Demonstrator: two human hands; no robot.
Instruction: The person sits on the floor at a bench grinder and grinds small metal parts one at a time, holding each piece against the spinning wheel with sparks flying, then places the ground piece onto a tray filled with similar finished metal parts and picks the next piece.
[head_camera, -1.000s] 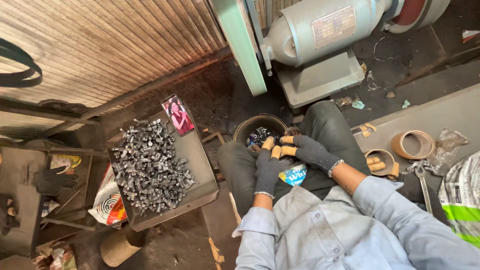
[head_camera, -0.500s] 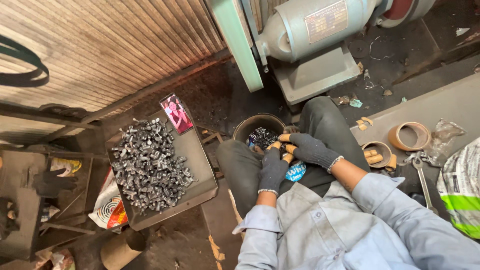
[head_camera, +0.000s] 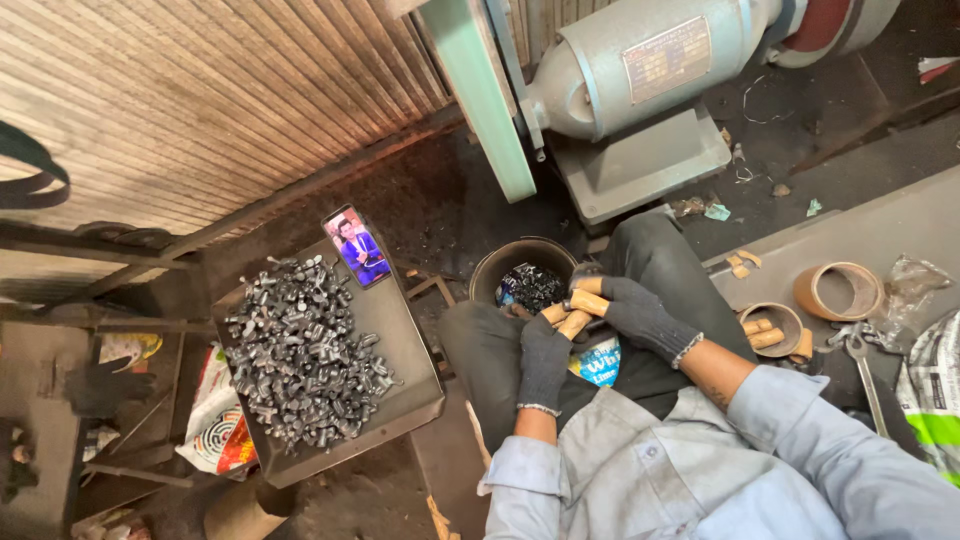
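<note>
Beside the tray (head_camera: 420, 400) heaped with metal pieces (head_camera: 300, 360), something small and unidentifiable is pinched between the gloved left hand (head_camera: 545, 355) and right hand (head_camera: 640, 315); the bucket (head_camera: 490, 275) is partly filled.

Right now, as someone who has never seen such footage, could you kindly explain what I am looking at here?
The camera sits on a person's head and looks down at their lap. Both hands wear dark gloves with tan fingertips: the left hand and the right hand meet over the knees, fingers together; what they pinch is too small to tell. Just beyond them stands a dark bucket holding small parts. To the left, a tray carries a heap of metal pieces and a phone. A grey motor stands ahead.
</note>
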